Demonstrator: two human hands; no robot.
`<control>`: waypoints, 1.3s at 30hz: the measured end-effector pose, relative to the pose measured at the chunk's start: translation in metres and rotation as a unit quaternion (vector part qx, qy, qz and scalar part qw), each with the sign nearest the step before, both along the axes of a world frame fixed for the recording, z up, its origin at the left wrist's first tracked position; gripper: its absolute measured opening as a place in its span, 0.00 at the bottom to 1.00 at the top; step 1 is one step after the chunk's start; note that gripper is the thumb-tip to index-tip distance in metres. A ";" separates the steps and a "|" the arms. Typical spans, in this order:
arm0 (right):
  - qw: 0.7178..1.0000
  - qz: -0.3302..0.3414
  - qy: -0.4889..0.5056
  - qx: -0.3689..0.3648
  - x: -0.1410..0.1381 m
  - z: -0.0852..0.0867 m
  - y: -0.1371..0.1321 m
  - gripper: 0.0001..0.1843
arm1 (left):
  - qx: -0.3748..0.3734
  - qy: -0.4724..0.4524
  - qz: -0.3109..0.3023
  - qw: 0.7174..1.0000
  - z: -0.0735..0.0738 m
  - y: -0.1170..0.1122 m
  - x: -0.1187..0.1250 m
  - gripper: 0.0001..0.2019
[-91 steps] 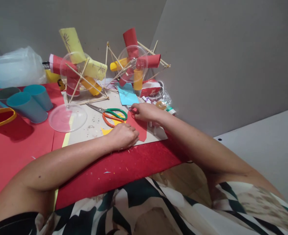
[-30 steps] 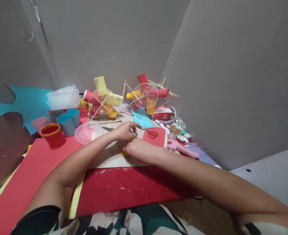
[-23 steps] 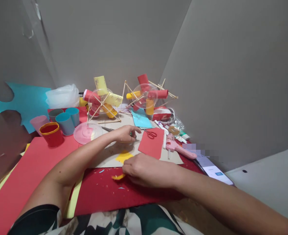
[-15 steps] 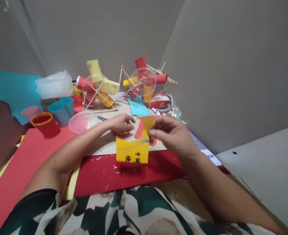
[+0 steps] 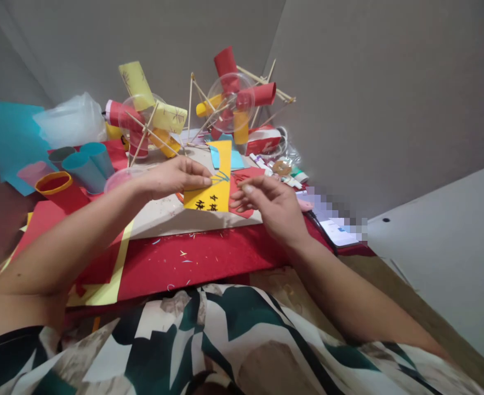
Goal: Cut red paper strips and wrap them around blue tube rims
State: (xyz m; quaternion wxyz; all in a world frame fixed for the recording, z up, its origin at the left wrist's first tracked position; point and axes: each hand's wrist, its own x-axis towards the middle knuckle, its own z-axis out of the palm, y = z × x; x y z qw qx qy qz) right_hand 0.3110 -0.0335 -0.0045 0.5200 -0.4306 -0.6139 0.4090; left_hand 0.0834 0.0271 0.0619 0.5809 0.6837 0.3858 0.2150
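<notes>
My left hand (image 5: 183, 178) pinches the left edge of a yellow paper card (image 5: 205, 198) between thumb and fingers. Black handwritten characters and a blue drawn mark show on the card, and a narrow strip of it rises at the right side. Just right of the card is my right hand (image 5: 268, 203), its fingers loosely apart with nothing visible in them. Behind those fingers, a red paper piece (image 5: 248, 174) with a drawn line lies on the pale board (image 5: 149, 215). Orange-red scissor handles (image 5: 180, 197) are mostly hidden behind my left hand and the card.
Two pinwheel-like models, a left one (image 5: 141, 118) and a right one (image 5: 230, 101), stand at the back on sticks. Paper cups (image 5: 86, 169) cluster at left. Blue paper (image 5: 234, 159), markers (image 5: 262, 163) and a phone (image 5: 340, 233) are also there. Paper scraps dot the red cloth (image 5: 209, 249).
The left hand has come off the board and now grips the yellow card. My right hand has let go of it and sits to its right. The view has shifted slightly.
</notes>
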 end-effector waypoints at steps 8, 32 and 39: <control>0.820 0.113 -0.544 0.137 0.005 -0.068 -0.066 0.38 | 0.025 0.000 0.178 0.984 -0.001 -0.015 -0.035 0.05; 0.674 0.706 -0.191 0.099 -0.142 -0.012 -0.089 0.32 | 0.085 -0.017 0.290 0.953 0.014 -0.082 -0.054 0.11; 0.965 0.233 0.063 -0.104 -0.072 -0.011 -0.026 0.16 | 0.043 -0.036 0.285 0.957 -0.013 -0.080 -0.082 0.08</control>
